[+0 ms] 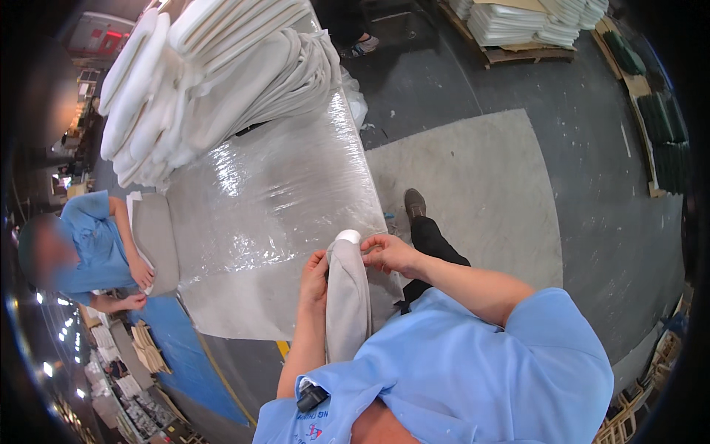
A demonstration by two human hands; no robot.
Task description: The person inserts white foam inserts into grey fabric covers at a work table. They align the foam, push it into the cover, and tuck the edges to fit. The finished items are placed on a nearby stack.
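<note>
A light grey fabric cover lies lengthwise between my forearms, running from the table's near edge toward my chest. White padding pokes out of its far end. My left hand grips the cover's left edge near that end, its fingers partly hidden behind the cloth. On the other side, my right hand is closed with thumb and fingertips pinching the cover's right edge, just below the white padding. Under both hands is the grey table, wrapped in shiny clear film over much of its top.
Stacked grey covers and white padded pieces fill the table's far end. At left, a person in a blue shirt handles a grey padded piece. Pallets with white sheets and dark green stacks stand far right.
</note>
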